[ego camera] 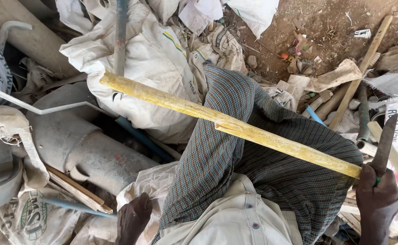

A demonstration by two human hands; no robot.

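Bare dirt ground (330,22) runs across the top right, littered with scraps, and white woven sacks (153,59) are heaped over the middle and left. You sit among them, checked cloth (253,168) over your raised knees and a pale buttoned shirt (239,222) below it.

Yellow stick (235,127): long, split partway along, lying slantwise across your lap from upper left down to lower right. Its far end rests against the sacks; its near end meets your right hand (378,199).

Right hand: fingers curled shut at the stick's lower end, and a dark flat blade (385,143) rises upright out of the same fist. Whether the fist grips the blade alone or pins the stick too, you cannot tell from this angle.

Left hand (133,218): low at the bottom edge, resting on a sack beside your knee, fingers bent down. Nothing seen in it; its grip cannot be made out.

Around you: grey pipes (85,145) at left, a thin bent white bar (35,106) over them, a blue rod (121,36) standing near the stick's far end, and a wooden handle (364,63) leaning at upper right.
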